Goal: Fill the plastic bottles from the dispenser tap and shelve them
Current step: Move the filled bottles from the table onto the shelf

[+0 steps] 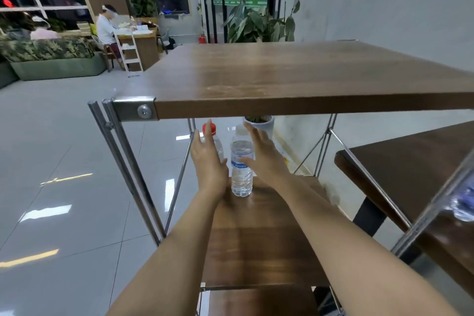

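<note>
Wooden shelf [256,238], clear bottle [241,177] near far edge

On the lower shelf [256,238], beneath the top shelf [282,77], 2 bottles stand side by side: the left bottle [219,147] behind the left hand [207,161], the right bottle [241,169] between that and the right hand [264,156], a plant pot [265,123] behind them.

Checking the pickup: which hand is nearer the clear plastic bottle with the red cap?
Left. The left hand overlaps the red-capped bottle; the right hand is at the neighbouring blue-labelled plastic bottle.
</note>
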{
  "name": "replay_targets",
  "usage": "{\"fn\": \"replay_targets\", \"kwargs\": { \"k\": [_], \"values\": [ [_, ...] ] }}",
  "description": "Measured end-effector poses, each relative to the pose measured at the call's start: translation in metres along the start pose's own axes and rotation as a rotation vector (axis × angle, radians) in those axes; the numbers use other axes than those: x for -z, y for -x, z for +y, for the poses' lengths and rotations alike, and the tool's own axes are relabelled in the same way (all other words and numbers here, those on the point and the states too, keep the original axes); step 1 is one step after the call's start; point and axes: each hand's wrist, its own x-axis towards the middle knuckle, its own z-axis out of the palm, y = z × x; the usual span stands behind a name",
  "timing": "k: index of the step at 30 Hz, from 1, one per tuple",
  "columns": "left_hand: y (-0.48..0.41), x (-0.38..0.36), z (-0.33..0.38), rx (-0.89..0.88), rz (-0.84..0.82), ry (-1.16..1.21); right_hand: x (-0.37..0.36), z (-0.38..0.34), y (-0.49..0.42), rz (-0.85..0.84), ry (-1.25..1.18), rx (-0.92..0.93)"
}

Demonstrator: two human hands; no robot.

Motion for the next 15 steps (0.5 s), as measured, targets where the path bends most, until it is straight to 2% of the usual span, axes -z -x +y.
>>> {"fn": "replay_targets", "kwargs": {
  "k": [6, 11, 15],
  "values": [
    [0.052, 0.014, 0.033, -0.090, -0.089, -0.061, 0.046, -0.018, 0.070, 0.128, -0.161, -0.081],
    [0.109, 0.031, 0.076, -0.250, -0.192, 0.076, 0.095, -0.027, 0.148, 0.148, -0.193, -0.254],
    [0.151, 0.042, 0.116, -0.448, -0.287, 0.203, 0.136, -0.021, 0.213, 0.315, -0.110, -0.339]
  ]
}}
